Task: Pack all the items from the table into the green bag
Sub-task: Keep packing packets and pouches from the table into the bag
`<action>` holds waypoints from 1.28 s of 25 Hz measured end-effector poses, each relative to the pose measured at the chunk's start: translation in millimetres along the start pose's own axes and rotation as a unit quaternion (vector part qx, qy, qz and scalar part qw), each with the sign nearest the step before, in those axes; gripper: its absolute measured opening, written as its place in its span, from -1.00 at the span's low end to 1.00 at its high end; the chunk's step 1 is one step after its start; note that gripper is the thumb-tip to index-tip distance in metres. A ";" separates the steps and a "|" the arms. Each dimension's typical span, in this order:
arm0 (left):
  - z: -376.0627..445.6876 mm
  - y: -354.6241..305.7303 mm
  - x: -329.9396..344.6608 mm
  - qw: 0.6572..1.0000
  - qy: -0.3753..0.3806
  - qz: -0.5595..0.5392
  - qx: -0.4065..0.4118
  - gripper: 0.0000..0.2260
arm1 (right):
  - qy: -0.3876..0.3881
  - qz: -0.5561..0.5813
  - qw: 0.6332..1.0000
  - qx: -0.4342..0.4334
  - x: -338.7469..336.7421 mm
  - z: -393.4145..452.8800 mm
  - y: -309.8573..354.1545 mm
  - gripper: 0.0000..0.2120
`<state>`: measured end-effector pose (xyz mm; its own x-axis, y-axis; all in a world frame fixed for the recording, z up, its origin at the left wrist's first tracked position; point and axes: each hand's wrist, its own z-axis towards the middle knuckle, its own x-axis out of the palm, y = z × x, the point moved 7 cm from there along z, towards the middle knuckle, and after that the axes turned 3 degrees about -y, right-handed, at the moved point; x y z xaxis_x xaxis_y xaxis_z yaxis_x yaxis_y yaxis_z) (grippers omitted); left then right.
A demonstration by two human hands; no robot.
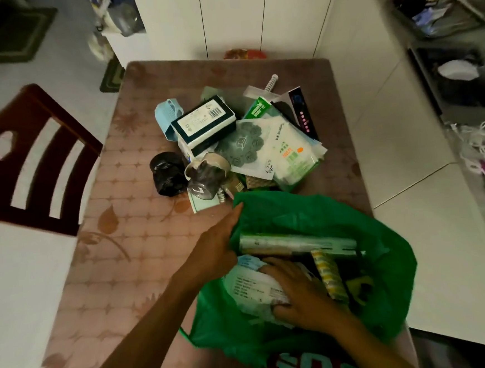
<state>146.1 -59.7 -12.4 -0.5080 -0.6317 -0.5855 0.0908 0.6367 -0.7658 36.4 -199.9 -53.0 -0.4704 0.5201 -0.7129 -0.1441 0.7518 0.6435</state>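
The green bag [310, 213] stands open at the table's near edge, with several packets inside. My left hand [217, 244] grips the bag's left rim and holds it open. My right hand [296, 290] is inside the bag, pressed down on a white printed packet [249, 287]. A long pale green pack [295, 242] and a yellow patterned pack [328, 275] lie in the bag too. Beyond the bag is a pile on the table: a dark box with a white label [204, 123], a black bundle [166, 173], a clear jar [206, 176], white-and-green pouches [288, 151], a light blue holder [166, 117].
The table [119, 251] has a brown patterned cover. A dark wooden chair [30, 160] stands at its left side. White cabinets rise behind the table, and a cluttered shelf [455, 22] runs along the right.
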 end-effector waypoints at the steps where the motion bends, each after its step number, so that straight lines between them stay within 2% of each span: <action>1: 2.4 -3.9 -3.5 1.000 -0.013 0.007 0.005 -0.19 | -0.002 -0.048 0.999 -0.024 9.7 8.6 0.0 -0.29; 3: 9.6 -3.5 -16.6 1.000 -0.014 0.006 0.012 -0.18 | 0.004 -0.123 0.991 -0.053 15.0 22.3 1.6 -0.25; 6: 13.1 1.2 -25.4 0.994 0.093 -0.057 0.030 -0.20 | 0.032 -0.132 0.990 -0.040 -2.3 31.0 3.7 -0.22; 7: 17.6 5.0 -36.4 0.994 0.061 -0.090 0.015 -0.28 | 0.043 -0.107 0.993 -0.023 -10.9 28.0 2.8 -0.24; 8: 27.5 11.4 -54.0 0.993 -0.031 -0.115 -0.015 -0.41 | 0.039 -0.074 0.996 -0.010 -22.4 22.8 3.0 -0.28; 9: 39.9 22.0 -74.6 0.983 -0.151 -0.091 -0.047 -0.52 | 0.017 -0.037 0.999 0.000 -35.1 15.6 4.1 -0.33; 10: 53.3 33.5 -91.0 0.969 -0.235 -0.024 -0.075 -0.54 | -0.017 -0.011 1.000 0.006 -46.3 6.6 4.5 -0.39; 11: 69.0 42.5 -96.0 0.962 -0.251 0.051 -0.091 -0.46 | -0.051 0.001 0.999 0.016 -56.5 -3.7 4.6 -0.43; 13: 99.0 62.0 -81.0 0.966 -0.173 0.140 -0.136 -0.26 | -0.101 0.003 0.994 0.047 -67.9 -22.1 0.0 -0.54; 14: 108.9 72.5 -72.8 0.967 -0.148 0.138 -0.153 -0.21 | -0.126 0.000 0.990 0.060 -72.3 -29.3 -2.9 -0.59; 16: 111.1 70.3 -70.0 0.967 -0.178 0.083 -0.160 -0.21 | -0.172 0.000 0.981 0.090 -80.1 -46.4 -15.5 -0.68; 19: 72.6 23.2 -91.7 0.958 -0.278 -0.035 -0.056 -0.29 | -0.225 0.062 0.958 0.165 -99.6 -70.7 -35.4 -0.71; 20: 52.3 1.3 -95.8 0.960 -0.271 -0.072 -0.014 -0.31 | -0.237 0.105 0.948 0.185 -106.9 -74.7 -39.6 -0.69; 21: 30.9 -25.1 -93.7 0.969 -0.227 -0.093 0.028 -0.32 | -0.245 0.141 0.939 0.197 -114.6 -75.7 -41.4 -0.67; 23: 3.7 -67.5 -59.6 0.992 -0.056 -0.076 0.081 -0.30 | -0.247 0.154 0.935 0.205 -128.7 -73.8 -45.2 -0.68; 24: -2.9 -77.7 -29.8 0.994 0.032 -0.046 0.091 -0.31 | -0.238 0.110 0.942 0.209 -134.6 -73.7 -48.5 -0.67; 26: -2.4 -81.1 30.0 0.982 0.172 -0.038 0.064 -0.37 | -0.222 0.000 0.950 0.218 -148.5 -75.7 -57.3 -0.62; 28: 8.3 -71.6 83.7 0.963 0.261 -0.071 0.019 -0.47 | -0.230 -0.009 0.946 0.229 -161.8 -83.3 -66.4 -0.61; 29: 15.2 -65.2 100.4 0.961 0.273 -0.043 0.016 -0.53 | -0.232 -0.007 0.944 0.234 -164.6 -85.3 -68.7 -0.62; 30: 24.9 -59.5 110.7 0.967 0.254 0.004 0.025 -0.59 | -0.226 -0.013 0.945 0.235 -165.0 -86.5 -70.8 -0.62; 32: 39.3 -50.2 118.1 0.975 0.185 0.113 0.042 -0.65 | -0.192 -0.006 0.952 0.237 -153.5 -86.8 -74.7 -0.60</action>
<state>115.2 -183.7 -53.6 -0.7390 -0.2670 -0.6185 0.2988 0.6930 -0.6561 43.8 -371.0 32.6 -0.1050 0.5522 -0.8271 0.3050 0.8095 0.5018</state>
